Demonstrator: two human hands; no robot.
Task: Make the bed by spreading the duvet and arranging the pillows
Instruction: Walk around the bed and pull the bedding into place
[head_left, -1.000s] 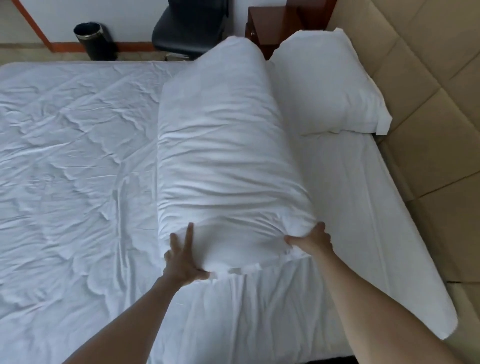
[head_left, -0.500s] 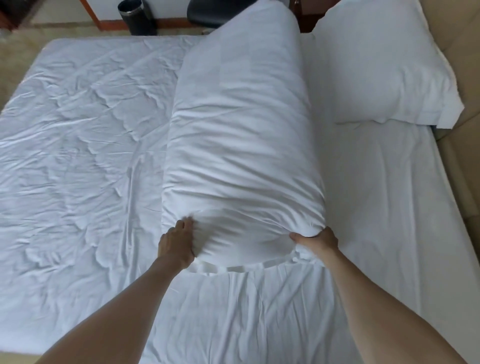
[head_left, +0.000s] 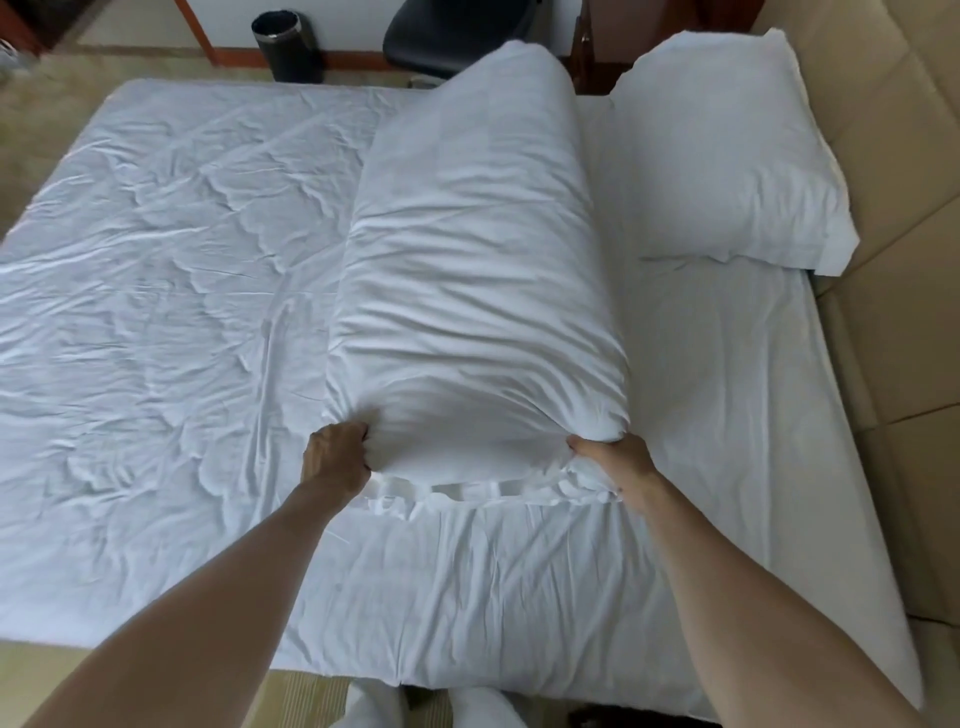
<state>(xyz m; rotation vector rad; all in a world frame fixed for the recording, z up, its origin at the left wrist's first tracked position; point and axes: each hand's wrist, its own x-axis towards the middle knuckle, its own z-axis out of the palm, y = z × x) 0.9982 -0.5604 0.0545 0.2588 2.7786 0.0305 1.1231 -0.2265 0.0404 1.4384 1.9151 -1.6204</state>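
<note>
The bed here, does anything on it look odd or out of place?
The duvet lies bunched in a thick roll across the bed instead of spread flat, both hands gripping its near end. The sheet is heavily creased. Only one pillow shows at the headboard.

A: So where am I looking from? Just one head cam, wide-angle, aimed forward and down from the bed's (head_left: 156, 322) long side, headboard (head_left: 893, 156) off to my right.

B: How near?

A: Close. Both forearms fill the bottom, bed edge right below me, far wall along the top. No second view.
</note>
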